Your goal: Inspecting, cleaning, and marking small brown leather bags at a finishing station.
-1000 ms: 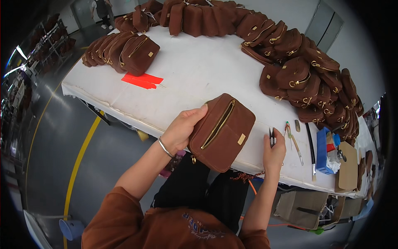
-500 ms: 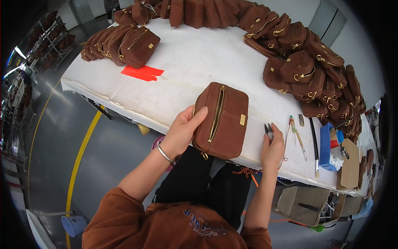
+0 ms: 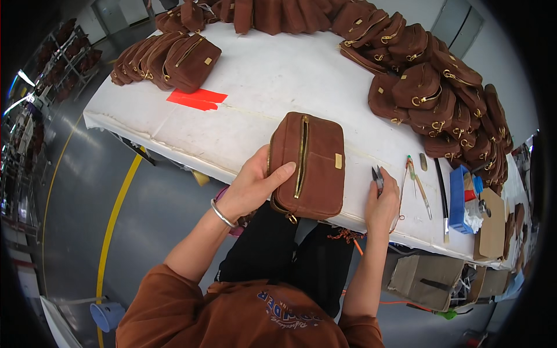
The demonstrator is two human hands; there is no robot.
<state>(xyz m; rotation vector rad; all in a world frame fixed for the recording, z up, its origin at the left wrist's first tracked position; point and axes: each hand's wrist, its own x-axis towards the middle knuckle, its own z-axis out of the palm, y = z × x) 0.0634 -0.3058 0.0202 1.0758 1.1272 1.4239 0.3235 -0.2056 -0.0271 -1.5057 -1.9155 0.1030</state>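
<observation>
At the white table (image 3: 261, 75), left fingers (image 3: 283, 174) clamp a brown bag (image 3: 322, 182), right fingers (image 3: 391, 188) (curled) grip snips (image 3: 379, 182).

Site: a workshop or factory floor handling bags. Evidence: many near-identical brown zipped bags (image 3: 423, 81) heaped along a white-covered tabletop (image 3: 255, 75); red strips (image 3: 197, 100) lie flat on its surface. Toward its right end, a long black-handled brush (image 3: 441, 191) and a blue bin (image 3: 456, 203); small dark snips (image 3: 378, 178) in the person's right hand (image 3: 383, 206). Floor (image 3: 75, 232) grey, marked by a yellow line (image 3: 110, 229). Far left: metal racks (image 3: 64, 49) bearing dark brown pieces, details too small to tell
</observation>
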